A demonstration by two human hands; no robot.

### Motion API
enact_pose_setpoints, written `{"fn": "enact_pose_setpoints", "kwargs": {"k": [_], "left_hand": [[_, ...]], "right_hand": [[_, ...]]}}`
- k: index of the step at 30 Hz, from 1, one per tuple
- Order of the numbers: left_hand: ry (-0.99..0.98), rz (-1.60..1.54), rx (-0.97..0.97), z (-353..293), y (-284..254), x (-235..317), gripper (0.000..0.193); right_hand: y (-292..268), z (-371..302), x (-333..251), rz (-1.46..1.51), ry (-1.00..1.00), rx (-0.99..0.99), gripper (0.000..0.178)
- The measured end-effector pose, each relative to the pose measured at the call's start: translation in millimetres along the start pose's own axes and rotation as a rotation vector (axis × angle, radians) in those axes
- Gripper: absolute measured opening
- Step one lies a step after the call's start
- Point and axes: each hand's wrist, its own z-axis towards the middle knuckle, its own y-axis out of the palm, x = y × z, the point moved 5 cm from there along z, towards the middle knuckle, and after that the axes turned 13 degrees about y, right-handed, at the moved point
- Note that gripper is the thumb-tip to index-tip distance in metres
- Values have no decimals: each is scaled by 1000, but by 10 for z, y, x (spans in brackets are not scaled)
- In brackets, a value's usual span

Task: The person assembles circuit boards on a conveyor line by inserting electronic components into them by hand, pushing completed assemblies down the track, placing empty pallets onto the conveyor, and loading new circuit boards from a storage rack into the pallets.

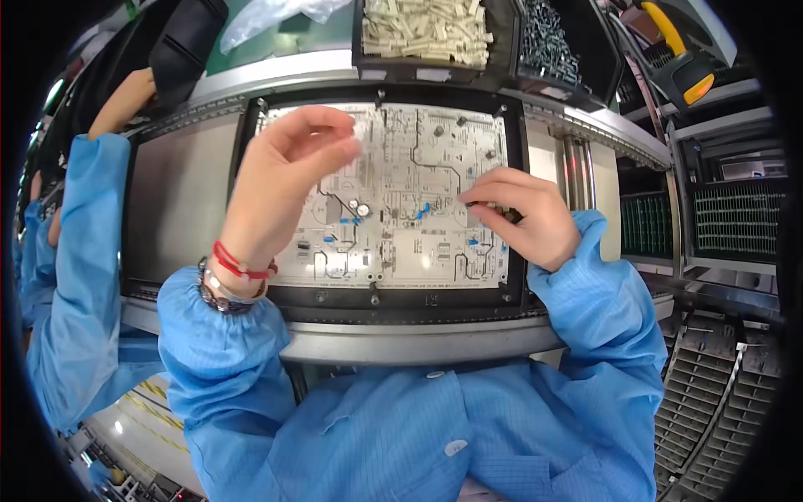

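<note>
A white printed circuit board (401, 259) lies in a black frame in front of me, dotted with small blue, black and silver-topped parts. Over its upper left side hangs my left hand (288, 167), thumb and fingers curled together; whatever is between them, if anything, is too small to make out. My right hand (535, 216) is low over the board's right side, its fingertips pinched close to the surface. Something small and dark shows at those fingertips, and another dark piece sits under the curled fingers; their kind is unclear. Two round silver-topped capacitors (360, 208) stand near the board's middle left.
Beyond the frame stand a bin of cream-coloured parts (427, 33) and a bin of small dark parts (548, 42). A yellow-and-black handheld tool (682, 63) is at upper right, above racks of green boards (736, 222). On the left, a co-worker's blue sleeve (88, 251) reaches toward a black bin.
</note>
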Motion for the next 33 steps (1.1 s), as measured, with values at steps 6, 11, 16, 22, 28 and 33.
{"fn": "enact_pose_setpoints", "kwargs": {"k": [6, 11, 16, 22, 28, 33], "left_hand": [[-120, -294, 20, -70, -39, -86, 19], [-81, -278, 7, -59, -24, -67, 20], [-57, -324, -33, -50, -63, -45, 19], [-115, -338, -104, -43, -78, -23, 21], [-110, -228, 2, -30, 37, -15, 23], [-91, -92, -49, -73, 260, 141, 23]], "right_hand": [[155, -153, -92, -116, -181, -62, 18], [316, -175, -117, -148, -188, -26, 19], [372, -145, -169, -156, -191, -9, 18], [422, -161, -224, -218, -270, 14, 23], [435, -332, -286, -423, -461, 37, 28], [287, -376, -168, -456, -430, 4, 45]]}}
